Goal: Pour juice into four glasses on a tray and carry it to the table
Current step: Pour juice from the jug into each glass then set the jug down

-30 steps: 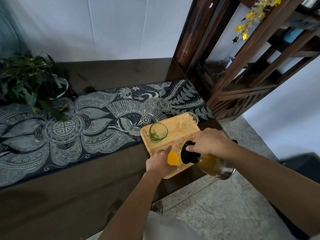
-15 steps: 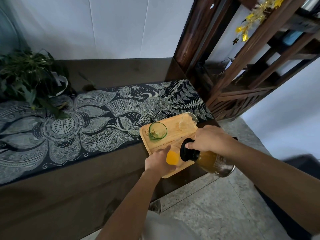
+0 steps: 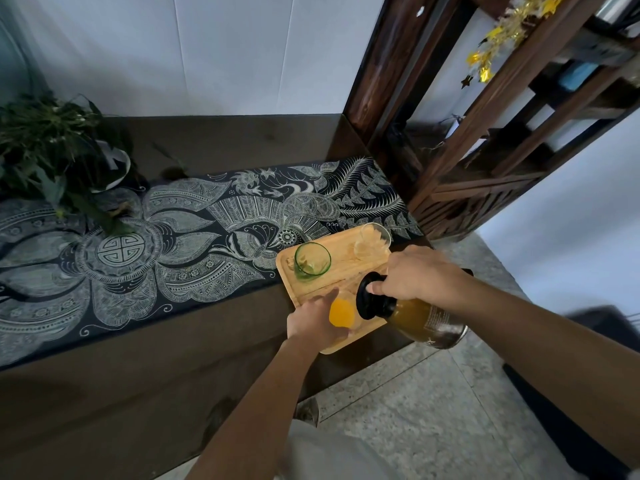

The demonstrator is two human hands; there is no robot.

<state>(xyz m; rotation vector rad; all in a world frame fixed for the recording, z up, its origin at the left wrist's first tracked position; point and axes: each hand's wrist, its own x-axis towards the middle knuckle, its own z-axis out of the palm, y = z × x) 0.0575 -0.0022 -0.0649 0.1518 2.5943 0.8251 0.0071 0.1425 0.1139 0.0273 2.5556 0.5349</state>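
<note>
A wooden tray (image 3: 343,265) lies at the right end of a dark counter, partly over its front edge. On it stand a green-tinted glass (image 3: 311,261) and a clear glass (image 3: 374,240), both holding only a little liquid or none. My left hand (image 3: 311,320) grips a third glass (image 3: 341,311) filled with orange juice at the tray's near edge. My right hand (image 3: 412,275) holds the neck of a tilted juice jug (image 3: 422,317), its black spout right beside that glass. A fourth glass is not visible.
A dark patterned runner (image 3: 173,244) covers the counter (image 3: 121,393). A leafy plant (image 3: 52,150) sits at the left. A dark wooden shelf unit (image 3: 485,140) rises right behind the tray. Speckled stone floor (image 3: 433,410) lies below.
Both hands, the jug and the glass hold almost the same pose across the frames. The view shifted slightly; the orange juice fills the glass throughout.
</note>
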